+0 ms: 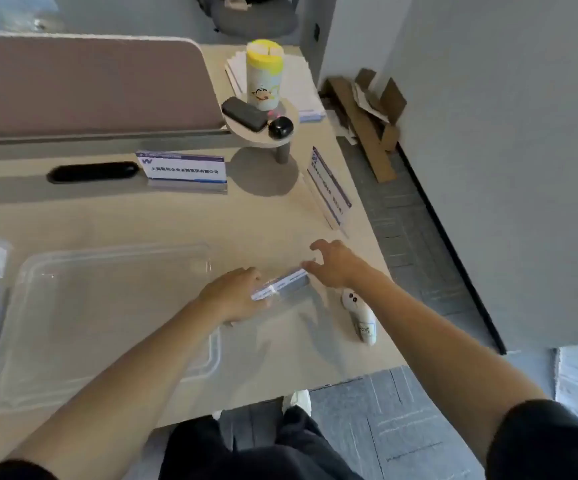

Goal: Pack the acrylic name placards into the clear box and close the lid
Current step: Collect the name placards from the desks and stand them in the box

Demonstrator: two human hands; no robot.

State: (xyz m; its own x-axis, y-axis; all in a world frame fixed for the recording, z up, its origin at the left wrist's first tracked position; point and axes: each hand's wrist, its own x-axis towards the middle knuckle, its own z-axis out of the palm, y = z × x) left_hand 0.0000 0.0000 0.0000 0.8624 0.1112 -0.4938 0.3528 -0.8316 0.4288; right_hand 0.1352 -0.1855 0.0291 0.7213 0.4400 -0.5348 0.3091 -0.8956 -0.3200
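Observation:
A clear plastic box (pixel 83 268) lies open on the tan desk, at the left front. Just right of it my left hand (pixel 233 294) grips one end of an acrylic name placard (pixel 285 283) with a white and blue card inside. My right hand (pixel 332 263) hovers at the placard's other end, fingers spread; I cannot tell if it touches. A second placard (pixel 183 169) stands upright at the back of the desk. A third placard (pixel 329 187) stands near the desk's right edge. No separate lid is discernible.
A white thermometer-like device (pixel 362 317) lies right of my hands. A small round stand (pixel 263 135) holds a yellow-lidded canister (pixel 265 76), a black case and a black round object. A brown partition (pixel 86 84) runs along the back. Cardboard scraps (pixel 367 116) lie on the floor.

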